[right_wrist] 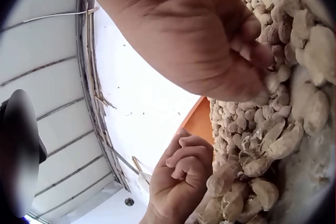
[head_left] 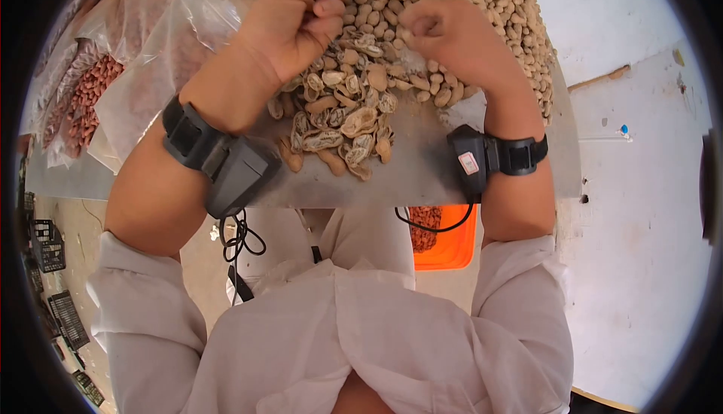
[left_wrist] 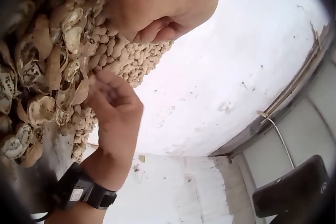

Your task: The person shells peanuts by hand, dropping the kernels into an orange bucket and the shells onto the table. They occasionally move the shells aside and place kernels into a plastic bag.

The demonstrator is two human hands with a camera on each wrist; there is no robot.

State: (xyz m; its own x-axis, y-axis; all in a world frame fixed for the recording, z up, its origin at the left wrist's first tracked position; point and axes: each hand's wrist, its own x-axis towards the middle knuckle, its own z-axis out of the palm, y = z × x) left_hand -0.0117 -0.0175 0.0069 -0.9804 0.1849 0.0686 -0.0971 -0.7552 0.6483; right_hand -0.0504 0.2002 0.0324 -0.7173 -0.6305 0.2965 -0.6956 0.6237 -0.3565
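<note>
My left hand (head_left: 290,30) hovers over the near edge of the unshelled peanuts (head_left: 376,0), fingers curled in toward the palm. Nothing shows between those fingers in the right wrist view, where the left hand (right_wrist: 181,182) appears palm up. To its right, my right hand (head_left: 463,45) reaches down into the pile with thumb and fingers bent together. At its fingertips, a peanut (right_wrist: 272,82) is pinched in the right wrist view. Cracked peanut shells (head_left: 346,124) lie heaped on the table between both wrists.
Clear plastic bags (head_left: 158,52) stand at the left, with red peanut kernels (head_left: 94,97) showing inside one. Below the table (head_left: 422,177) sits an orange basin (head_left: 452,244) containing reddish kernels. Black crates (head_left: 68,320) are on the floor at far left. A white wall (head_left: 640,210) is at the right.
</note>
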